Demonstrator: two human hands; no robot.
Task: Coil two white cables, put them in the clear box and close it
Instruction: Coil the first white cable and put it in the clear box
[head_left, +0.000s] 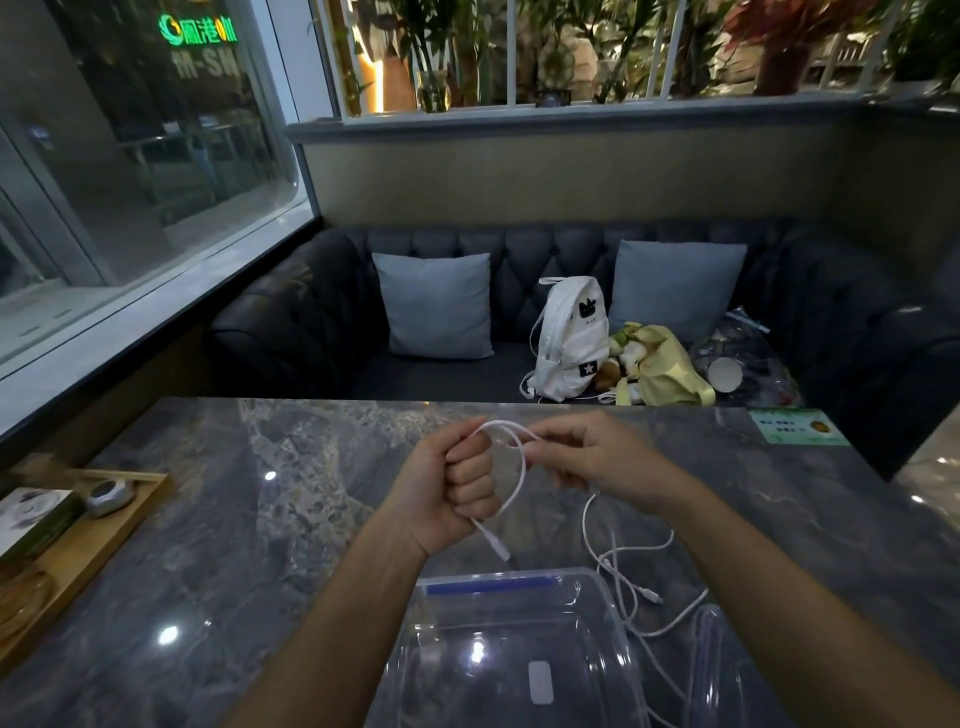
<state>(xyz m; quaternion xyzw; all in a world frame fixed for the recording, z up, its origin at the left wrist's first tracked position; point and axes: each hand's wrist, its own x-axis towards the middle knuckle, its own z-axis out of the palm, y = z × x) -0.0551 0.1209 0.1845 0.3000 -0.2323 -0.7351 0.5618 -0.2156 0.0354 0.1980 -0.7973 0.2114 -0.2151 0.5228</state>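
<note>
My left hand (453, 483) is a fist gripping one white cable (515, 470), whose plug end hangs out below the fist. From the top of the fist the cable arcs over to my right hand (597, 460), which pinches it. The rest of that cable drops from my right hand onto the marble table (291, 509). There it tangles with a second white cable (636, 597); which strand is which I cannot tell. A clear box (618, 613) stands open and empty at the near edge, under my forearms. What looks like its clear lid (709, 654) lies to its right.
A wooden tray (98, 551) with a small booklet and a round silver object sits at the table's left edge. A green card (797, 427) lies at the far right corner. Behind the table a dark sofa (291, 322) holds cushions, a white backpack (569, 338) and bags.
</note>
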